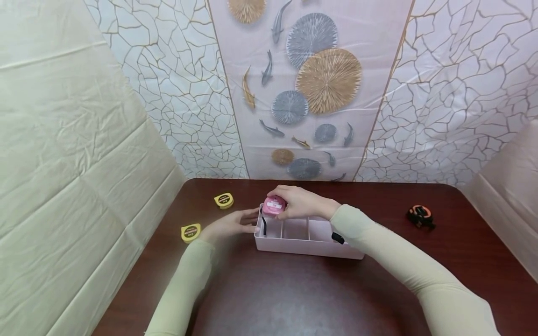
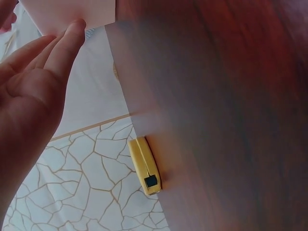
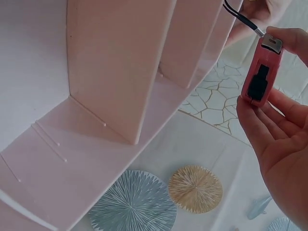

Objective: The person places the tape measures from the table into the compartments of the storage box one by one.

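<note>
My right hand (image 1: 303, 201) pinches a pink tape measure (image 1: 274, 206) between thumb and fingers, above the left compartment of a pale pink divided box (image 1: 308, 246). A black wrist strap (image 1: 264, 226) hangs from the tape measure toward that compartment. In the right wrist view the tape measure (image 3: 262, 72) stands on edge, its metal hook near my thumb. My left hand (image 1: 229, 225) rests with nearly straight fingers against the box's left end. In the left wrist view those fingers touch the box wall (image 2: 82, 9).
Two yellow tape measures lie left of the box, one farther back (image 1: 224, 200) and one nearer (image 1: 191, 232). A black and orange tape measure (image 1: 420, 215) lies at the right of the brown table (image 1: 294, 298). Patterned cloth (image 1: 302, 140) hangs behind the table.
</note>
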{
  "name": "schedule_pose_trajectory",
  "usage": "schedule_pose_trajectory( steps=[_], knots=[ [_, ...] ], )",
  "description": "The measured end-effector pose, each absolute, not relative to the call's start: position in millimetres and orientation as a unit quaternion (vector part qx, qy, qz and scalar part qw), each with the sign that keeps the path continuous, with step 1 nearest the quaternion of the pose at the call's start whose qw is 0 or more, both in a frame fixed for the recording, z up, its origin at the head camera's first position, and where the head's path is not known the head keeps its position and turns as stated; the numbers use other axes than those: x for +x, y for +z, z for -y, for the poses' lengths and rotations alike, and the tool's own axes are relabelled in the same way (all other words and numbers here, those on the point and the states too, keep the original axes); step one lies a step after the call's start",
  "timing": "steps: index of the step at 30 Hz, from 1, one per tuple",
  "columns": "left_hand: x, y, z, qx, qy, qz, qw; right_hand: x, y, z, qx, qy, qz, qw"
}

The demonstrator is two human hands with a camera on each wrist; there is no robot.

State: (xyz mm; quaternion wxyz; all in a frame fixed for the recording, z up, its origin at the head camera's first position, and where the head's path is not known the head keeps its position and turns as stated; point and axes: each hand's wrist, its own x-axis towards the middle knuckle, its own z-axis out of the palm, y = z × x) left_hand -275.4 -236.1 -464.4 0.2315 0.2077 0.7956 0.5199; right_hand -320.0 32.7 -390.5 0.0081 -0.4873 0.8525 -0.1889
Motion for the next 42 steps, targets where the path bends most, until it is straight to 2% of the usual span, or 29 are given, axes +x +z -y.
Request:
schedule_pose_trajectory(
  steps=[12,29,42],
  knots=[
    [-273.6,-462.8,230.1,0.189,0.525,-0.799,0.224,-314.5,-396.5,-32.6,-0.485,-0.175,-0.856,0.031],
    [-273.6,-466.0,234.5,0.199,0.489,-0.832,0.173,-311.7,-404.3,-22.1,-0.499,-0.152,-0.851,0.06],
    [-273.6,-465.0,233.3,0.196,0.516,-0.81,0.199,-312.0,-406.8,-17.8,-0.503,-0.137,-0.85,0.079]
  ],
)
